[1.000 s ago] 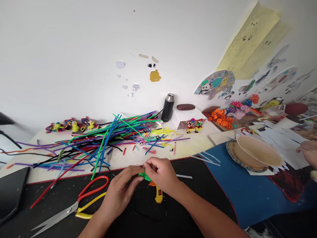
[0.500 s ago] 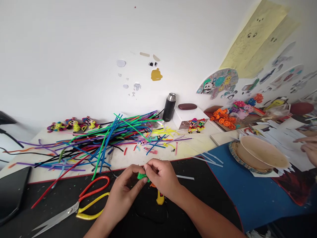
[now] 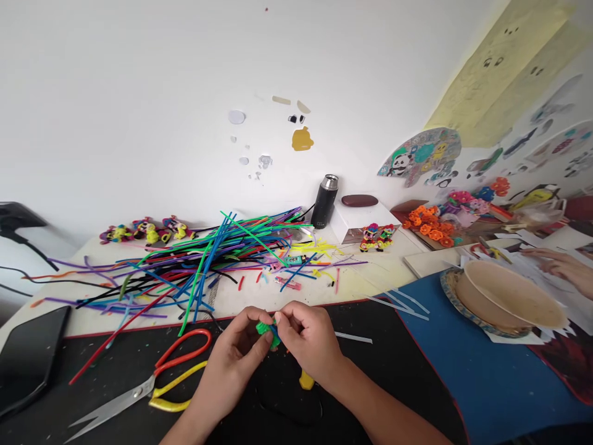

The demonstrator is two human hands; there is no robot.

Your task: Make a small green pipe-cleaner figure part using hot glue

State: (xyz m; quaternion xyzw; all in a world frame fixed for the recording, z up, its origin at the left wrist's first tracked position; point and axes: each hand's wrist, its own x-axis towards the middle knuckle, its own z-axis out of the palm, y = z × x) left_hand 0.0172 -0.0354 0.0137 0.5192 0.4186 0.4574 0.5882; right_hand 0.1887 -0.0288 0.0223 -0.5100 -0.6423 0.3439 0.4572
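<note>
Between my two hands is a small bunched green pipe-cleaner piece [image 3: 266, 334] with a bit of blue on its right side. My left hand [image 3: 238, 349] pinches it between thumb and fingers. From the other side, my right hand [image 3: 308, 337] has its thumb and forefinger closed at the piece's edge, hiding part of it. Below my right hand, the yellow end of a tool [image 3: 306, 379] shows on the black mat [image 3: 259, 426]. Large scissors [image 3: 152, 383] with one red and one yellow handle lie spread just left of my left hand.
A heap of coloured pipe cleaners [image 3: 217, 253] covers the back left, near several small figures [image 3: 147, 231]. Farther right stand a black flask [image 3: 325, 201], two figures [image 3: 377, 237] and a beige bowl [image 3: 509, 296]. Another person's hand [image 3: 560, 264] rests over papers at the right.
The view has shifted slightly, so everything sits further right. The green piece has turned in my fingers and shows its blue part. The other person's hand reaches further in over the papers.
</note>
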